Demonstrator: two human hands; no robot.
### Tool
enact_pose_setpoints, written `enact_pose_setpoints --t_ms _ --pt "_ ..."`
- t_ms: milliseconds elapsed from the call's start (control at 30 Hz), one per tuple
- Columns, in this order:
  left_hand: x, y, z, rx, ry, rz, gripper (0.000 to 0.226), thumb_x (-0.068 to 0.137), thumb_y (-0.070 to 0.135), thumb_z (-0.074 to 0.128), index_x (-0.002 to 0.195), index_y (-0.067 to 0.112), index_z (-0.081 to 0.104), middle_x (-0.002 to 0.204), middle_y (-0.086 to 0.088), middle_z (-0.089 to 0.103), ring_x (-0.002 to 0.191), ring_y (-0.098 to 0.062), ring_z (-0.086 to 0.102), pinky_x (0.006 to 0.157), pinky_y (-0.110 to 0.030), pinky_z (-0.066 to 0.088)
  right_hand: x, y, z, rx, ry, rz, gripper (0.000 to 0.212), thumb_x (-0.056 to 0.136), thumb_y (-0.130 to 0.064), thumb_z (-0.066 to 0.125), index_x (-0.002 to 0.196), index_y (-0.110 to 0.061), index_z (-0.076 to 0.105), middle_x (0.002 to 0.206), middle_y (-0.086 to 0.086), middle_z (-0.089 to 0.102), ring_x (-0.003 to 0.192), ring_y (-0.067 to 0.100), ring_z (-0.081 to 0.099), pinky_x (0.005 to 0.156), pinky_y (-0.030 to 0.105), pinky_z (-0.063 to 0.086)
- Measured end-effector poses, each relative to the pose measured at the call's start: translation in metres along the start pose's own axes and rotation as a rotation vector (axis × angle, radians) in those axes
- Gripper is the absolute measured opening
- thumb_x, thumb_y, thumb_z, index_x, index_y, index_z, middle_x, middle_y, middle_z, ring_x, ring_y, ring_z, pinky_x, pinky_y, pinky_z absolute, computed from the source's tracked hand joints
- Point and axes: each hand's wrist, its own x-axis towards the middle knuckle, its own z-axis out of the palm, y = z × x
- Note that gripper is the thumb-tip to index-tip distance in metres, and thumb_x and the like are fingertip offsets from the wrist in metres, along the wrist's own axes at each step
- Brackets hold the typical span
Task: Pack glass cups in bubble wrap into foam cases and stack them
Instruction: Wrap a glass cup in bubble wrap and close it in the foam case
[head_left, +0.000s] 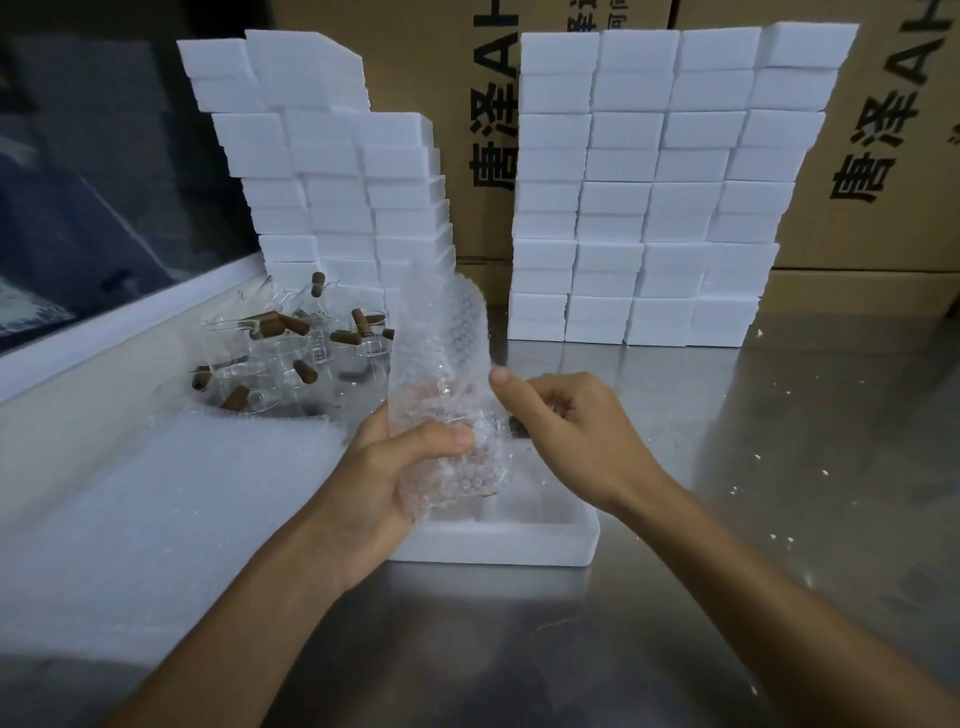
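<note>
**Head view: a glass cup being rolled in bubble wrap over an open foam case**

Head camera looked down on a steel tabletop (675, 597), and the open foam case (519, 540) near its middle serves as the landmark. Directly above that case, both hands held one bubble-wrap sheet (441, 332) with a glass cup (457, 447) inside it. The left hand (379, 493) gripped the wrapped bundle from below and the side, its thumb pressed across the front, seemingly to keep the cup from slipping out. The right hand (561, 431) had its fingers curled on the sheet's edge beside a dark stub that was probably the cup's brown handle, as if drawing the wrap round. Holding the bundle over the case likely kept the drop into a compartment short.

The wrap was clear, dimpled and limp, its free end standing up and flopping. The case was white, matte, shallow, with rounded corners and an inner divider partly hidden by the bundle.

Beyond the case to its left, unwrapped glass cups (275, 353) with brown cylindrical handles clustered together, within easy reach. Left of the case lay a flat bubble-wrap pile (156, 519). Behind the case rose two walls of closed foam cases (649, 197), blocky and brick-laid, against printed cardboard boxes (883, 130). White crumbs (753, 467) flecked the steel to the case's right.
</note>
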Motion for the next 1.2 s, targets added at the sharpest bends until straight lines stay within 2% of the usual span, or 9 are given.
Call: enact_pose_setpoints --t_ms 133,233,467,600,667,867,967,1100,1200 --pt "-0.001 0.0 0.001 0.011 -0.032 0.024 0.061 0.064 0.011 0.074 0.124 0.012 0.064 0.12 -0.017 0.067 0.112 -0.033 0.065 0.088 -0.041 0.056 0.001 -0.002 0.002 0.032 0.058 -0.048 0.074 0.094 -0.057 0.046 0.057 0.008 0.048 0.057 0.02 0.05 0.053 0.026 0.049 0.058 0.042 0.047" --pt "-0.003 0.002 0.002 0.061 -0.038 0.024 0.068 0.063 0.017 0.077 0.129 0.008 0.059 0.125 -0.021 0.064 0.118 -0.038 0.061 0.097 -0.047 0.051 0.001 0.001 0.003 0.064 0.105 -0.042 0.068 0.1 -0.044 0.049 0.052 0.003 0.039 0.043 0.001 0.036 0.042 0.009 0.033 0.048 0.029 0.032" --pt "-0.002 0.018 -0.009 0.21 0.069 0.04 0.034 0.067 0.033 0.082 0.094 0.014 0.078 0.109 -0.01 0.073 0.107 -0.028 0.066 0.098 -0.046 0.048 0.005 0.007 -0.007 -0.001 0.125 -0.146 0.056 0.101 -0.026 0.051 0.046 -0.015 0.05 0.044 -0.013 0.052 0.043 0.005 0.046 0.047 0.011 0.033" --pt "0.0 0.026 -0.016 0.253 0.153 0.114 0.036 0.057 0.024 0.089 0.089 0.014 0.075 0.083 -0.009 0.069 0.065 -0.015 0.064 0.051 -0.022 0.049 0.006 0.007 -0.01 -0.03 0.072 -0.192 0.052 0.101 -0.025 0.052 0.052 -0.007 0.057 0.048 -0.006 0.055 0.045 0.008 0.048 0.049 0.013 0.035" --pt "0.0 0.024 -0.017 0.243 0.221 0.161 0.05 0.05 0.02 0.09 0.094 0.016 0.067 0.079 -0.009 0.07 0.058 -0.017 0.066 0.045 -0.021 0.05 0.006 0.006 -0.009 -0.04 0.069 -0.212 0.051 0.1 -0.025 0.052 0.052 -0.008 0.056 0.051 -0.001 0.057 0.047 0.014 0.05 0.05 0.019 0.037" --pt "-0.001 0.014 -0.006 0.696 0.269 0.34 0.027 0.069 0.005 0.084 0.075 0.03 0.077 0.082 0.004 0.075 0.073 -0.017 0.072 0.07 -0.027 0.059 0.005 0.005 -0.007 -0.029 0.129 -0.224 0.051 0.1 -0.023 0.053 0.053 -0.003 0.054 0.05 -0.004 0.057 0.047 0.015 0.052 0.05 0.025 0.04" --pt "-0.005 0.012 0.003 0.959 0.13 0.457 0.011 0.082 0.03 0.071 0.073 0.036 0.075 0.081 0.018 0.072 0.083 -0.009 0.064 0.079 -0.02 0.047 0.005 0.004 -0.006 -0.007 0.188 -0.224 0.05 0.1 -0.021 0.053 0.054 -0.002 0.053 0.047 -0.004 0.053 0.045 0.009 0.049 0.048 0.021 0.036" --pt "-0.012 0.007 0.013 1.266 -0.044 0.459 0.038 0.09 0.061 0.036 0.063 0.038 0.049 0.077 0.024 0.055 0.093 -0.005 0.05 0.09 -0.042 0.026 0.003 0.001 -0.004 0.041 0.283 -0.223 0.05 0.1 -0.019 0.052 0.052 -0.007 0.042 0.043 -0.006 0.039 0.043 0.007 0.038 0.048 0.019 0.03" --pt "-0.013 -0.005 0.018 1.448 -0.052 0.435 0.03 0.083 0.072 0.042 0.068 0.046 0.045 0.089 0.033 0.049 0.1 0.002 0.045 0.102 -0.042 0.018 0.001 -0.004 0.001 0.06 0.343 -0.225 0.05 0.098 -0.021 0.051 0.052 -0.012 0.033 0.044 -0.007 0.029 0.044 0.007 0.029 0.047 0.021 0.024"
